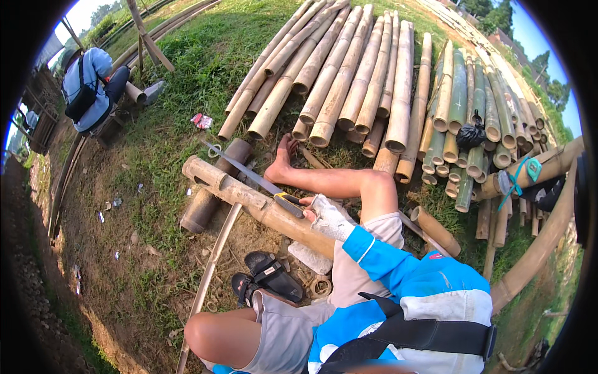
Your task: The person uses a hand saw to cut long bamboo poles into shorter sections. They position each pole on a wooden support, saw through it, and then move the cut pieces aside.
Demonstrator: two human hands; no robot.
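Observation:
My right hand [331, 217], in a whitish work glove with bare fingertips, is closed on the yellow-and-black handle of a hand saw [252, 176]. The blade points away to the upper left, alongside a thick bamboo pole [261, 209]. A cut step shows near the pole's far end; its near end lies by my thigh. Beneath it, a darker short bamboo log [202, 209] lies crosswise. A long split bamboo strip [213, 265] leans against the pole's near side. My left hand is out of view.
Stacked bamboo poles [349, 81] lie beyond my bare foot, with greener ones [461, 93] to the right. Black sandals [274, 274], a pale stone [309, 257] and a bamboo ring [321, 287] are close by. Another person [93, 87] sits far left. A tape measure [533, 169] hangs at right.

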